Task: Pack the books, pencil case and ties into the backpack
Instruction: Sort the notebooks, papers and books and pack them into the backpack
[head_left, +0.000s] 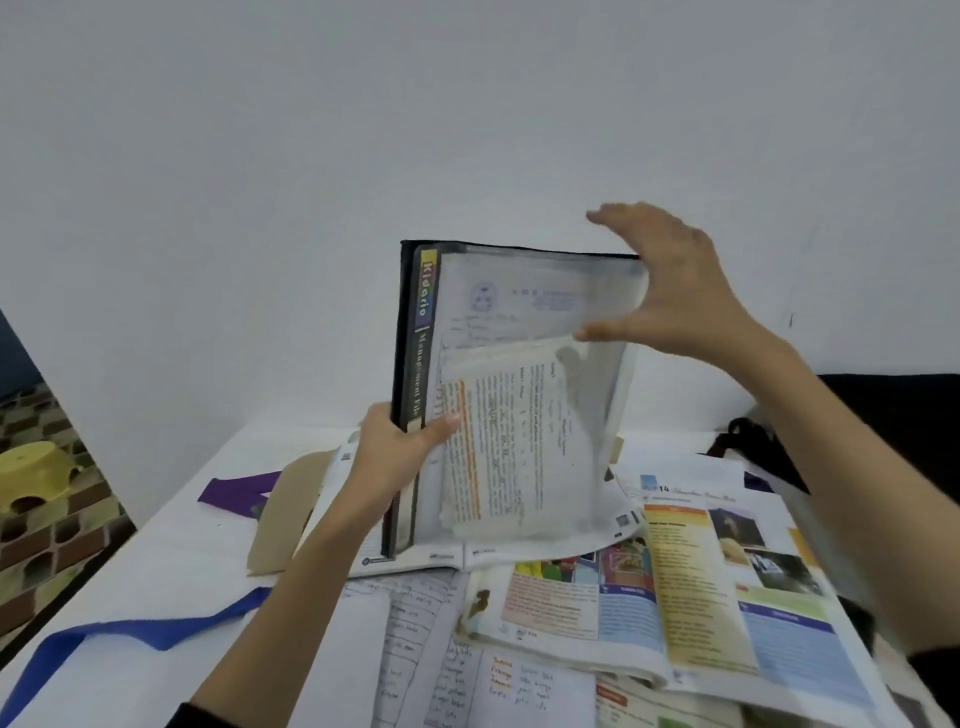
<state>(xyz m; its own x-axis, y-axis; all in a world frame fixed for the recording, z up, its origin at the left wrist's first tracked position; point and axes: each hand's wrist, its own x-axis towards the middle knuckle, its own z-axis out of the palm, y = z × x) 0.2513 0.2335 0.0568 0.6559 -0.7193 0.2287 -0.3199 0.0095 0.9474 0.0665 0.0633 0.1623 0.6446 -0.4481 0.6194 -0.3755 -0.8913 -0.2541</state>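
One head-worn camera looks forward and down, close over the table.

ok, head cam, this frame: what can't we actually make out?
- Backpack: only dark straps and a black mass at the right edge; right arm covers it.
- Pencil case: not seen anywhere in the head view.
- File folder pages: motion-blurred, text unreadable.
- Right hand at the folder's top corner: grip or touch unclear.
- Blue tie: cut off by the bottom-left edge.
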